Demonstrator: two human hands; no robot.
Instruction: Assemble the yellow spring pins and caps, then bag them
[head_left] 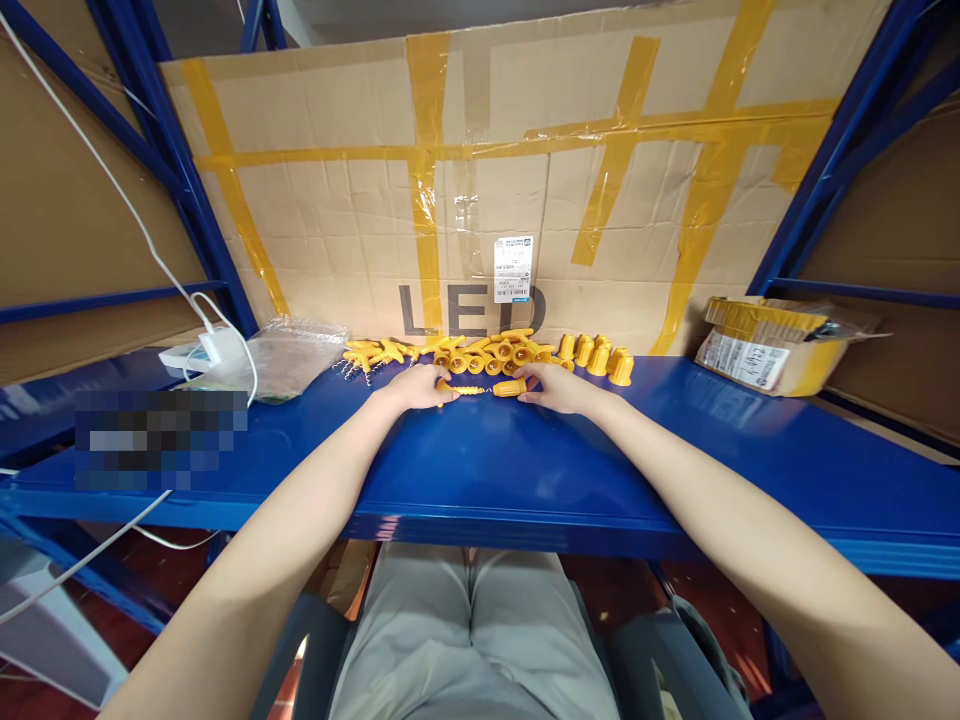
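Note:
Near the middle of the blue shelf, my left hand is closed on a yellow corkscrew piece, whose spiral tip points right. Facing it, my right hand grips a yellow cap by its right end. The spiral tip and the cap lie in line, with a small gap between them. Just behind both hands is a row of yellow caps with their round openings toward me. More yellow corkscrew pieces with metal spirals lie to the left. Several caps stand upright to the right.
A cardboard sheet stands behind the blue shelf. At left are a clear plastic bag, a white charger with cables and a blurred dark object. A small cardboard box sits at right.

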